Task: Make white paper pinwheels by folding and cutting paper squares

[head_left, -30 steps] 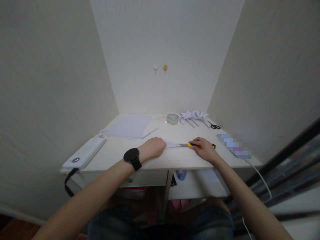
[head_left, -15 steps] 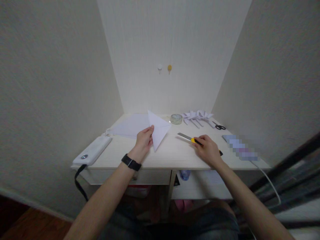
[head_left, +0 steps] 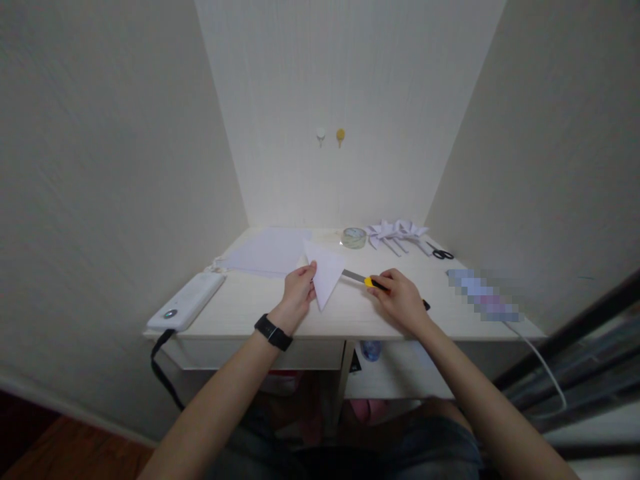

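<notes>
White folded paper (head_left: 329, 270) tilts over the desk (head_left: 235, 313), pinched between the left hand's (head_left: 297, 292) thumb and fingers. Half a second ago a gap parted it from the utility knife (head_left: 369, 282) gripped in the right hand (head_left: 400, 297); now the blade meets its right edge.

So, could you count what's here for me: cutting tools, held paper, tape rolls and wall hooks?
Cutting tools: 2 (yellow-and-black utility knife in the right hand, black-handled scissors)
Held paper: 1 (white triangular paper piece, left hand)
Tape rolls: 1 (clear round tape roll)
Wall hooks: 2 (white hook, yellow hook)
Total: 6
</notes>
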Action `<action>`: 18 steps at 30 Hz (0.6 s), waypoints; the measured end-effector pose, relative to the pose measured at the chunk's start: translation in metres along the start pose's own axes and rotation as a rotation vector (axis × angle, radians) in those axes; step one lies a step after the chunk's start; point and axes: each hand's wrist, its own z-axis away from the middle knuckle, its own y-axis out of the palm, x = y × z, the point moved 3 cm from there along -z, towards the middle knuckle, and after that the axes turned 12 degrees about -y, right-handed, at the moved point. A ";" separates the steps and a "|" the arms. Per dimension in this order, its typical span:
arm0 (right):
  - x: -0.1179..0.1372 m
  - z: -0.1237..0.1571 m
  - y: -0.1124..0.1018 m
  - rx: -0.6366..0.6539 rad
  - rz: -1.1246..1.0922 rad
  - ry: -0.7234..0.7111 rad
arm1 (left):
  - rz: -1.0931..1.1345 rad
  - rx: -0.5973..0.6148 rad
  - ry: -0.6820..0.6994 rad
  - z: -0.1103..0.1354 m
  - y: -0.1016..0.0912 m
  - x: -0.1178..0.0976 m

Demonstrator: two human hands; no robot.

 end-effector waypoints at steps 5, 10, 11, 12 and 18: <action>-0.004 -0.007 0.006 0.066 0.016 0.027 | -0.246 0.145 -0.117 0.006 0.006 0.009; -0.009 -0.014 0.009 0.156 0.041 0.036 | -0.828 0.184 -0.040 0.018 0.001 0.009; -0.009 -0.014 0.009 0.181 0.052 0.024 | -1.006 0.156 0.052 0.021 0.000 0.005; -0.010 -0.014 0.010 0.203 0.062 0.012 | -1.187 0.126 0.168 0.023 -0.001 0.001; -0.012 -0.011 0.012 0.266 0.105 0.007 | -1.724 0.341 0.857 0.017 0.002 -0.016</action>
